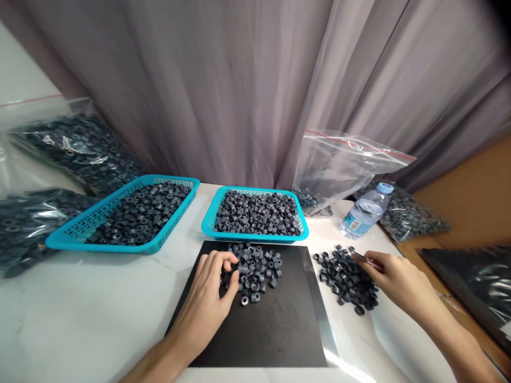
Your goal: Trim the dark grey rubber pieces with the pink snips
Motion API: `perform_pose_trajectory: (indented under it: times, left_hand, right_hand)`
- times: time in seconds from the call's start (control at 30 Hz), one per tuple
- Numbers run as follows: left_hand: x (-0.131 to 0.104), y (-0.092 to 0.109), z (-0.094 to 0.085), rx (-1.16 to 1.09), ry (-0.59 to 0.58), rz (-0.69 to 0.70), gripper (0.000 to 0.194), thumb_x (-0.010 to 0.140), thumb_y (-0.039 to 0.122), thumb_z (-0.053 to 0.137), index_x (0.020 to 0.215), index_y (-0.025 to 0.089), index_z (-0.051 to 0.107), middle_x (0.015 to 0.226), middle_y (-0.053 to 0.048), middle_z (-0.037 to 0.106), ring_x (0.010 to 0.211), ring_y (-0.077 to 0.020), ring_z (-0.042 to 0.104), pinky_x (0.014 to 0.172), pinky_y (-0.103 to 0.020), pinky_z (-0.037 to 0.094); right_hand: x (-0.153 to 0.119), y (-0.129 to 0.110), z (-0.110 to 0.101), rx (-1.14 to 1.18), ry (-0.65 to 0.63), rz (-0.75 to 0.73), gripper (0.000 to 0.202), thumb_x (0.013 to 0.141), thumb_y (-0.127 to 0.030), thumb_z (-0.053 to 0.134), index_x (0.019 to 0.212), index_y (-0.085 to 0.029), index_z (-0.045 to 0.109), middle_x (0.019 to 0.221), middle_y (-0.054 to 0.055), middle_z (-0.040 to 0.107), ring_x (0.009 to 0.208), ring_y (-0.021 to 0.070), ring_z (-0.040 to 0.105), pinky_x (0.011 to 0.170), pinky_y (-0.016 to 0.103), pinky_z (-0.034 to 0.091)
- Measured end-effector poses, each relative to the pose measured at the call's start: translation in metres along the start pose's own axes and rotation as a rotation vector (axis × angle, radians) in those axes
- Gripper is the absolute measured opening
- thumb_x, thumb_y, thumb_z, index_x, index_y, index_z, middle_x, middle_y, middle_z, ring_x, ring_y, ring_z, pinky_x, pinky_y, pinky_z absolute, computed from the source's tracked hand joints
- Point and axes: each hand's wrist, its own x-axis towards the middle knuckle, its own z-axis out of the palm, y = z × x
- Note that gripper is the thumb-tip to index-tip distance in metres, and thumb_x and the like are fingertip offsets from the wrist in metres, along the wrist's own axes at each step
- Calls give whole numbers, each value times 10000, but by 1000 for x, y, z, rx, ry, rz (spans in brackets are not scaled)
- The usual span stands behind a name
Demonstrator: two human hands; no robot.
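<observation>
My left hand (215, 282) is at the left edge of a pile of small dark grey rings (255, 271) on a black mat (275, 330). Its thumb and fingers are apart and curved, with the fingertips beside the rings; nothing shows held between them. My right hand (389, 271) pinches thin metal tweezers (367, 260). The tweezers point left over a second pile of dark rings (345, 279) on the white table, right of the mat. Whether their tips hold a ring is too small to tell.
Two blue baskets (255, 238) (115, 248) of rings stand behind the mat and at the left. Ring-filled plastic bags (88, 149) lie far left. An open clear bag (331, 165), a water bottle (365, 213) and another filled bag (411, 213) are at the back right.
</observation>
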Motion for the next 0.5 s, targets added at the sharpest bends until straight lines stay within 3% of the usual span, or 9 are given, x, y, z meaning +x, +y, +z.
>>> perform_pose_trajectory:
  times: [0.13, 0.27, 0.4, 0.5]
  left_hand:
    - [-2, -1, 2, 63, -31, 56, 45, 988, 259, 490, 986, 226, 521, 906, -17, 521, 887, -218, 523, 821, -368, 455]
    - [-7, 5, 4, 70, -25, 96, 45, 978, 227, 497, 1023, 226, 500, 933, -24, 529, 903, -221, 533, 839, -378, 462]
    - [-13, 8, 6, 53, -40, 153, 220, 945, 131, 479, 1142, 228, 484, 1060, -54, 566, 985, -229, 545, 873, -377, 479]
    - [-14, 10, 4, 77, -73, 220, 243, 940, 127, 503, 1161, 228, 505, 1140, -71, 592, 1063, -247, 541, 930, -404, 463]
  right_hand:
    - [1, 8, 5, -156, 91, 50, 390, 946, -525, 474, 724, -251, 640, 637, 71, 667, 591, 270, 631, 502, 276, 253]
    - [-4, 4, 1, -204, 280, 47, 225, 912, -400, 514, 837, -240, 654, 675, 83, 686, 588, 266, 632, 500, 277, 232]
    - [-17, -29, 8, 186, 436, -53, 217, 900, -356, 517, 966, -224, 676, 716, 71, 698, 632, 244, 651, 541, 281, 387]
    - [-31, -66, 26, 441, 336, -311, 206, 934, -290, 507, 995, -220, 691, 806, 71, 706, 700, 236, 640, 616, 313, 479]
